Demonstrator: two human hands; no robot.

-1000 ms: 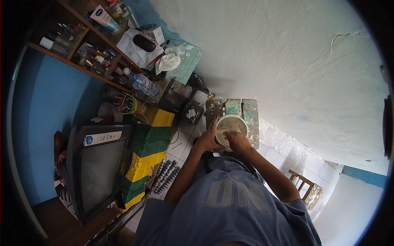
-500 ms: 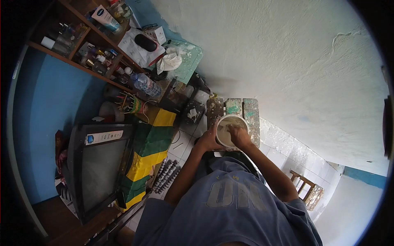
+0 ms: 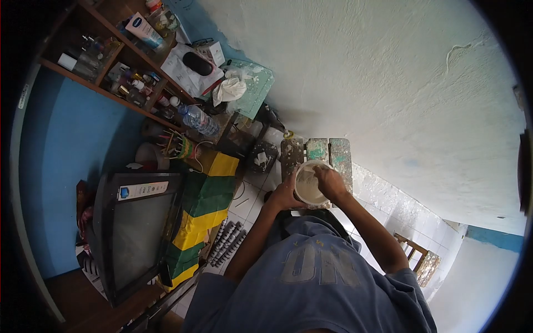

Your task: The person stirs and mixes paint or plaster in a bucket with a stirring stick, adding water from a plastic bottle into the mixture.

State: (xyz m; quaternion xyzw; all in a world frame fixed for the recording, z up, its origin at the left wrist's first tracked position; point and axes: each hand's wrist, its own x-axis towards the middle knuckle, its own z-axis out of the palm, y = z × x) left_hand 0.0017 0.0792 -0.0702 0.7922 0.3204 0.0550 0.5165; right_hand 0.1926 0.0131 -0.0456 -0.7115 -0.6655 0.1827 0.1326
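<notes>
A white round tub [image 3: 312, 194] with a pale, wet-looking mix inside stands on the front of a paint-spattered slatted stool [image 3: 340, 150]. My left hand [image 3: 285, 194] grips the tub's left side, its fingers wrapped at the rim. Over the tub's right part is my right hand [image 3: 330, 182], with its fingers closed and pointing down into the tub. Whatever those fingers hold is hidden by the hand and too small to name.
The rough white wall [image 3: 377, 72] rises beyond the stool. To the left are a television [image 3: 139, 227], a yellow and green cloth [image 3: 208, 194], a water bottle [image 3: 199, 119] and shelves of bottles [image 3: 102, 83]. A wooden chair [image 3: 425, 266] stands at right.
My right hand has shifted from the middle of the tub toward its upper right side. The tub and my left hand sit slightly lower in view.
</notes>
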